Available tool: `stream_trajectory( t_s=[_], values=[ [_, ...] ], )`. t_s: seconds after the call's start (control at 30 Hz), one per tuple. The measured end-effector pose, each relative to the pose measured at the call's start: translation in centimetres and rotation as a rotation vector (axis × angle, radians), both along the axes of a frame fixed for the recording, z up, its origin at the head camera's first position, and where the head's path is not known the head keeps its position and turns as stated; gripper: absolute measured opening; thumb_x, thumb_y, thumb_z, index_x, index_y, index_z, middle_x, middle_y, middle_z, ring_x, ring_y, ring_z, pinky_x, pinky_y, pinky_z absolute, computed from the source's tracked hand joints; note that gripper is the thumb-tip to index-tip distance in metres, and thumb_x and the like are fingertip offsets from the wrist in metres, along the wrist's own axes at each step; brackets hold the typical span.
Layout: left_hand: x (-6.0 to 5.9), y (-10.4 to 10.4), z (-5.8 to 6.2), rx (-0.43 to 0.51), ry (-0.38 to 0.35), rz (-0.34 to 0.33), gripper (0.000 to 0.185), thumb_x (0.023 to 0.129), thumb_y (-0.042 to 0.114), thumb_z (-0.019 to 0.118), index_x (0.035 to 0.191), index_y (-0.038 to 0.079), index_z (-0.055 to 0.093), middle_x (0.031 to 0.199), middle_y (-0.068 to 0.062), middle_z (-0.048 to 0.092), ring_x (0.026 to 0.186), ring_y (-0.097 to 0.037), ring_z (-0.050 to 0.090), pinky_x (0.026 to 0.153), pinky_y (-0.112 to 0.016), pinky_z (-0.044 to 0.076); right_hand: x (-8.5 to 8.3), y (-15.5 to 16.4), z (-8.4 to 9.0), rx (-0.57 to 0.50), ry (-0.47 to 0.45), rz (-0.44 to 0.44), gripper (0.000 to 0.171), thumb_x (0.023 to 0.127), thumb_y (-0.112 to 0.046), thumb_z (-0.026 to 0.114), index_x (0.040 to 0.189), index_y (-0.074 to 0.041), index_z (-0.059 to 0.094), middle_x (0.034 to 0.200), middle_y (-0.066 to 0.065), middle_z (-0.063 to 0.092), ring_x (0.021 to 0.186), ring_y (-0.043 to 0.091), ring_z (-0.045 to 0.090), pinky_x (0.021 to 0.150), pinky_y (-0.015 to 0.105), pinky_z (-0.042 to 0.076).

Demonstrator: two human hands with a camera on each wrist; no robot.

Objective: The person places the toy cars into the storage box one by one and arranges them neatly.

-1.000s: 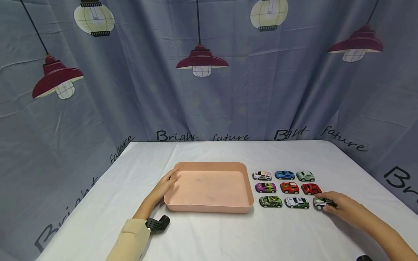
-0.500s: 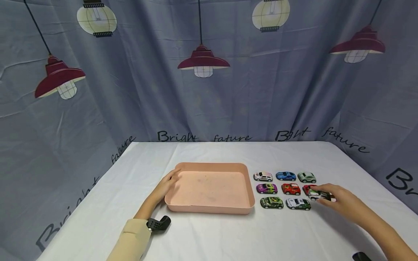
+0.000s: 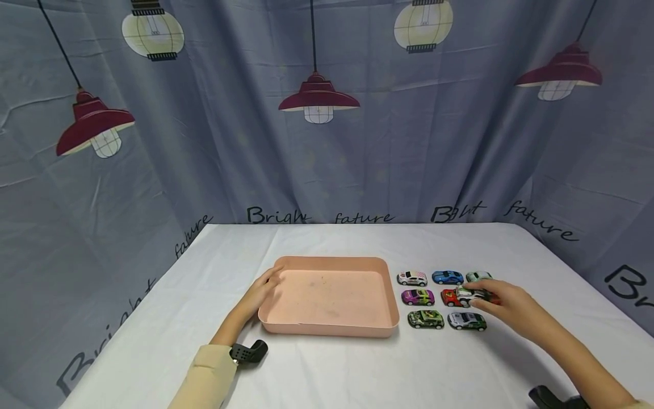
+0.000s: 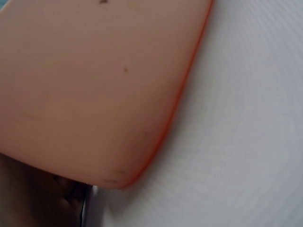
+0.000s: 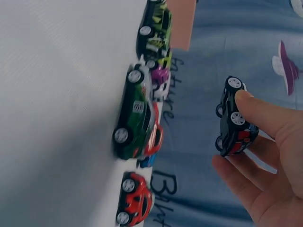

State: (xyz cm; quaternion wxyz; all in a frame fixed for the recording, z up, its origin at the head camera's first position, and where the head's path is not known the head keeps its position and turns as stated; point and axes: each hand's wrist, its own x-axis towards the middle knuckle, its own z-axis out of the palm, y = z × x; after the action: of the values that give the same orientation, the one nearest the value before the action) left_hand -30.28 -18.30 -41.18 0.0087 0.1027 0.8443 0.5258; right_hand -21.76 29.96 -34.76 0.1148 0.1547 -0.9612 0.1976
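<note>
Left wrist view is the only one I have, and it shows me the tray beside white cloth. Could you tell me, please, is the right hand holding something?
Observer: Yes, the right hand is holding a toy car.
Operator: Thank you. Are there more of such cars?
Observer: Yes, other cars stand in rows on the cloth, to the right of the tray.
Operator: Please, which one is in the middle of the farthest row?
Observer: A blue car.
</note>
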Motion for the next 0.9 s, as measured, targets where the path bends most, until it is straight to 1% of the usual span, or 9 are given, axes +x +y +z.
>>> stream_trajectory(
  t_s=[0.03,0.13,0.2,0.3,0.43,0.53,0.67,0.73,0.9],
  values=[
    [0.3,0.1,0.3,0.001,-0.002,-0.003,0.045,0.099,0.025,0.037,0.139,0.005,0.034,0.148,-0.02,0.024,0.138,-0.039,0.016,0.11,-0.056,0.018,0.0,-0.2,0.1,-0.004,0.0,0.005,0.034,0.085,-0.028,0.063,0.114,-0.012,0.062,0.087,0.006,0.062,0.068,0.001,0.046,0.056,0.023,0.04],
    [1.1,0.3,1.3,0.018,-0.018,-0.009,0.046,0.099,0.025,0.037,0.139,0.004,0.034,0.148,-0.019,0.024,0.138,-0.038,0.016,0.111,-0.054,0.018,-0.2,-0.9,0.3,-0.012,0.026,0.028,0.032,0.085,-0.027,0.063,0.113,-0.012,0.062,0.108,0.012,0.064,0.081,0.009,0.057,0.064,0.03,0.049],
    [1.3,0.4,1.5,0.028,-0.02,-0.013,0.046,0.098,0.025,0.038,0.139,0.004,0.034,0.149,-0.019,0.023,0.139,-0.037,0.016,0.112,-0.053,0.018,-0.3,-1.4,0.4,-0.02,0.024,0.04,0.032,0.085,-0.026,0.063,0.114,-0.012,0.062,0.109,0.012,0.064,0.081,0.014,0.057,0.064,0.031,0.049],
    [0.8,0.2,1.0,0.037,-0.013,-0.014,0.046,0.098,0.026,0.038,0.139,0.005,0.035,0.149,-0.018,0.024,0.139,-0.037,0.016,0.111,-0.054,0.018,-0.4,-2.2,0.6,-0.033,0.02,0.058,0.032,0.086,-0.026,0.062,0.114,-0.011,0.061,0.112,0.014,0.063,0.085,0.022,0.059,0.066,0.034,0.05],
    [-0.4,-0.2,-0.4,0.042,-0.006,-0.009,0.045,0.098,0.028,0.038,0.139,0.01,0.036,0.149,-0.015,0.025,0.139,-0.035,0.017,0.112,-0.054,0.018,-0.7,-3.5,0.9,-0.07,0.015,0.099,0.033,0.086,-0.022,0.062,0.116,-0.008,0.06,0.116,0.015,0.061,0.096,0.031,0.059,0.073,0.04,0.053],
    [-0.9,-0.4,-1.1,0.042,0.0,-0.007,0.045,0.098,0.029,0.037,0.139,0.012,0.036,0.149,-0.014,0.025,0.139,-0.035,0.017,0.112,-0.054,0.017,-1.0,-4.3,1.0,-0.102,0.014,0.128,0.033,0.085,-0.018,0.063,0.116,-0.007,0.059,0.116,0.015,0.061,0.101,0.031,0.059,0.078,0.041,0.053],
    [-1.0,-0.4,-1.2,0.048,0.003,-0.008,0.045,0.098,0.028,0.038,0.139,0.011,0.036,0.149,-0.014,0.025,0.139,-0.034,0.017,0.112,-0.053,0.016,-1.2,-5.4,1.2,-0.099,0.013,0.135,0.032,0.085,-0.016,0.063,0.116,-0.007,0.06,0.114,0.013,0.062,0.087,0.02,0.061,0.069,0.031,0.054],
    [-0.9,-0.3,-1.2,0.047,0.003,-0.008,0.045,0.098,0.027,0.038,0.14,0.011,0.036,0.149,-0.014,0.025,0.139,-0.034,0.017,0.112,-0.053,0.017,-1.3,-5.8,1.2,-0.082,0.026,0.136,0.032,0.084,-0.016,0.064,0.115,-0.008,0.061,0.113,0.012,0.062,0.088,0.02,0.061,0.069,0.029,0.054],
    [-0.9,-0.4,-1.2,0.041,0.004,-0.001,0.044,0.098,0.027,0.038,0.139,0.011,0.036,0.149,-0.014,0.026,0.139,-0.034,0.017,0.112,-0.054,0.017,-1.5,-6.8,1.2,-0.082,0.054,0.166,0.032,0.084,-0.017,0.064,0.115,-0.009,0.062,0.113,0.012,0.063,0.101,0.03,0.061,0.079,0.039,0.053]
  ],
)
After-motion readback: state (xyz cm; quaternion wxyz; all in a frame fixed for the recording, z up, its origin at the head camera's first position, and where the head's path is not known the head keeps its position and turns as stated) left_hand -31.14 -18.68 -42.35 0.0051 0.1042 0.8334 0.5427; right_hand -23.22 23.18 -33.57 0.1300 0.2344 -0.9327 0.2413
